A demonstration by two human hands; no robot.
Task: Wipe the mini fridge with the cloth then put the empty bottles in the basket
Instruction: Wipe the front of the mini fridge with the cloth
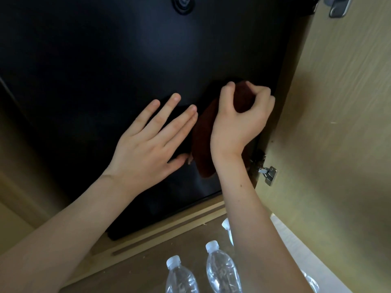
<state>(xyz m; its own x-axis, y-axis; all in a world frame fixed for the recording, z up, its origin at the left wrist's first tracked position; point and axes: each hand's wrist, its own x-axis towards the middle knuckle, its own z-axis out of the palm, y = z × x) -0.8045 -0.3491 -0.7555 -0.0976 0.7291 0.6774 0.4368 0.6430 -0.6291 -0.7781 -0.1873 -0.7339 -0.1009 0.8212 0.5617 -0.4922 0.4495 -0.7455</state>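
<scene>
The black mini fridge (105, 81) fills the upper left of the head view, its door facing me. A dark reddish-brown cloth (203, 144) hangs against the door's right side. My right hand (241, 119) grips the cloth's top with curled fingers. My left hand (148, 140) lies flat on the door with straight fingers, just left of the cloth. Clear empty bottles with white caps stand on the wooden floor below: one (181, 278) at the left, one (222, 271) at the middle, and a third (228, 229) mostly hidden behind my right forearm.
An open wooden cabinet door (338, 123) stands at the right, with metal hinges (268, 174) near my right wrist. A wooden sill (169, 229) runs under the fridge. Part of a clear plastic item (311, 282) shows at the lower right.
</scene>
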